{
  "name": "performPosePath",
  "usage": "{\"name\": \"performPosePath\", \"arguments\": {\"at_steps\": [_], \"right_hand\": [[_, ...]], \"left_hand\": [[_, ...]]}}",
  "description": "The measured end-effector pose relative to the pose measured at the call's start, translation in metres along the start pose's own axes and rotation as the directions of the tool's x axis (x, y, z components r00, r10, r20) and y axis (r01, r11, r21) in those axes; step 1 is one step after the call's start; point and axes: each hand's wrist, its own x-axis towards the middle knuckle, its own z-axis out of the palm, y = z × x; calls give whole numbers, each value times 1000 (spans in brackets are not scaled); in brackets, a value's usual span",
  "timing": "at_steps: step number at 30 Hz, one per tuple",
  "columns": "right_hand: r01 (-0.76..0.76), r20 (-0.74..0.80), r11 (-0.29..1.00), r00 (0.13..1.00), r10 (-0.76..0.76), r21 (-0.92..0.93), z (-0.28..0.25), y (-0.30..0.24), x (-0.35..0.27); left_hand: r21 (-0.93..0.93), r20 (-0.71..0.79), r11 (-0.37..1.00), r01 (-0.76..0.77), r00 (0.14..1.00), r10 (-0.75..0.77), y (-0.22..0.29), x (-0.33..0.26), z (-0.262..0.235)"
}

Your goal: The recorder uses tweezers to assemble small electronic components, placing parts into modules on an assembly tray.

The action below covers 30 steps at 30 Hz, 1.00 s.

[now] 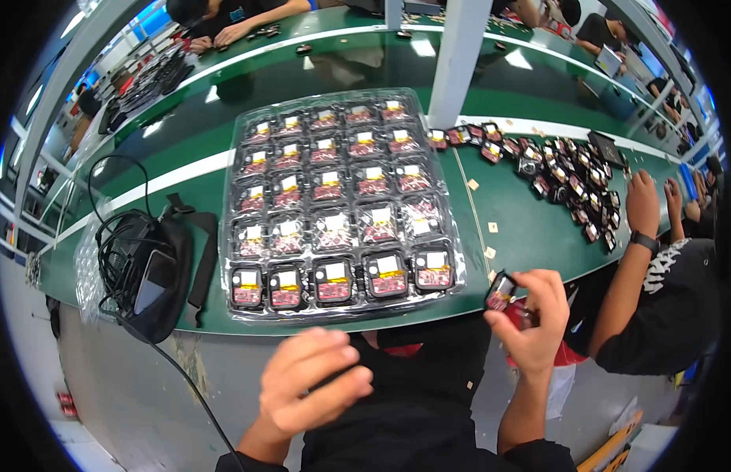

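Evidently the step in hand was the handling of one small black case (pixel 501 292), red-patterned on its face, which the right hand (pixel 539 318) held pinched between thumb and fingers. It was at the near edge of the green table (pixel 531 236), just right of the near-right corner of the clear tray (pixel 342 315). The case was tilted, so bringing it level and face up looked the safer way to carry it. The left hand (pixel 314 385) was empty, its fingers loosely curled and parted, in front of the table's near edge; it seemed free to steady the case from the other side.

A sound hold, as I judged it, was by the narrow sides, with light pressure and fingertips off the patterned face (a glossy one would have marked easily). The tray's five rows of five all looked filled. A clear glossy layer (pixel 377 224) seemed to cover the farther rows; whether it also covered the near row (pixel 332 287), I could not tell. That near edge deserved care, since a stray knuckle might have nudged a case askew. Beyond the tray's right edge, a co-worker's hand (pixel 641 193) was beside a heap of cases (pixel 566 177), so a compact movement suited that side.
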Motion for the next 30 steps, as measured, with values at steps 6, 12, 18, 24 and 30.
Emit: {"name": "performPosePath", "arguments": {"at_steps": [6, 12, 18, 24, 30], "right_hand": [[123, 249, 950, 948, -197, 286, -4, -34, 0], [61, 428, 881, 857, -287, 468, 11, -36, -9], [51, 377, 940, 908, -185, 337, 16, -50, -12], [241, 210, 962, 941, -264, 127, 25, -47, -29], [375, 176, 927, 911, -373, 24, 33, -48, -34]], "left_hand": [[-805, 395, 278, 524, 823, -409, 24, -23, 54], [-759, 651, -316, 570, 681, -335, 20, -25, 71], [-801, 595, -388, 456, 680, -429, 18, -28, 72], [-914, 402, -216, 343, 701, -590, 16, -31, 79], [-930, 357, -153, 333, 734, -578, 12, -34, 80]]}}
